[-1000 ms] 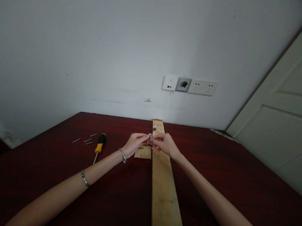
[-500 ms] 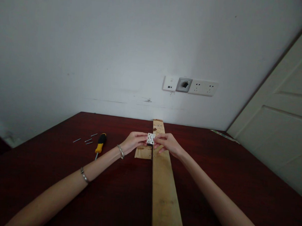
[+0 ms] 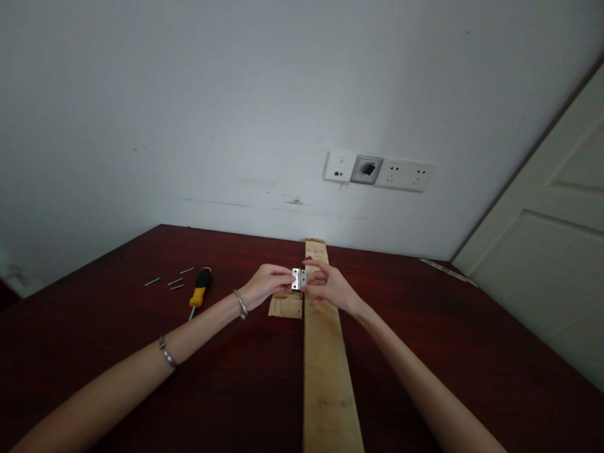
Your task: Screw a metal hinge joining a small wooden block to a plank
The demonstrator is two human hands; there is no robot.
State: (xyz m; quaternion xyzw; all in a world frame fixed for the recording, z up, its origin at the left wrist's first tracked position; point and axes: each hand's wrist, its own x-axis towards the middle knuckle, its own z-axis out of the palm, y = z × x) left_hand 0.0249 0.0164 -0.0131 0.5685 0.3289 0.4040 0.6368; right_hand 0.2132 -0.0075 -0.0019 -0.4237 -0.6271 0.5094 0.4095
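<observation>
A small silver hinge [image 3: 298, 280] with screw holes is held up over the wooden pieces. My left hand [image 3: 267, 284] pinches its left leaf between thumb and fingers. From the other side, my right hand [image 3: 332, 286] has its thumb and fingers at the hinge's right leaf, with the index finger raised above it. Below my hands lies a long wooden plank [image 3: 330, 381], running from the wall toward me. A short wooden piece [image 3: 286, 306] sits against the plank's left side, partly hidden by my left hand.
On the dark red table [image 3: 224, 397], a black and yellow screwdriver [image 3: 200, 289] lies to the left, beside several screws [image 3: 175, 282]. A wall with sockets [image 3: 404, 175] stands behind. A thin patterned strip [image 3: 447, 271] lies near the white door [image 3: 570, 265].
The hinge has turned slightly, so its right leaf looks narrower. My right index finger has lifted off it, while my left hand keeps its pinch.
</observation>
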